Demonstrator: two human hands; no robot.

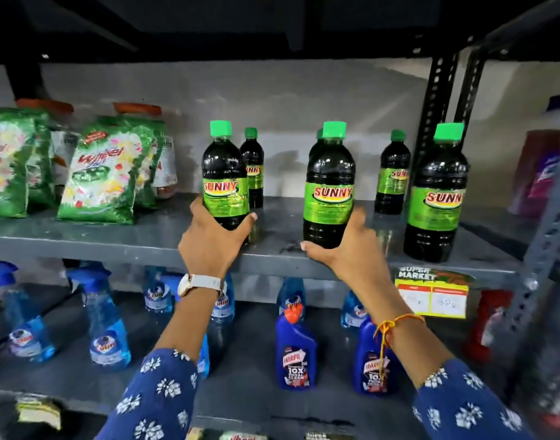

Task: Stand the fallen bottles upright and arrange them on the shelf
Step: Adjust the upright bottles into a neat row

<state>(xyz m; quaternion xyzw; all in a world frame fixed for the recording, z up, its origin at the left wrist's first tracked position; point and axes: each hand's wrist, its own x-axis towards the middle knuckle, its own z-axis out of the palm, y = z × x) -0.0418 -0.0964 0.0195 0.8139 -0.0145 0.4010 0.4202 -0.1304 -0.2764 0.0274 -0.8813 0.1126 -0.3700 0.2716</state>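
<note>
Dark bottles with green caps and green "SUNNY" labels stand upright on the grey metal shelf (81, 241). My left hand (213, 239) grips the lower part of the front left bottle (224, 176). My right hand (345, 246) wraps the base of the front middle bottle (331, 185). A third front bottle (437, 192) stands free at the right. Behind them stand more bottles: one (252, 166) behind the left bottle, one (394, 173) at the back right, and one mostly hidden behind the middle bottle.
Green detergent packets (104, 173) lean at the shelf's left end. A purple bottle (545, 160) stands beyond the slotted upright post (437, 100). A price tag (434, 290) hangs on the shelf edge. Blue spray bottles (107, 325) and dark blue cleaner bottles (296, 350) fill the shelf below.
</note>
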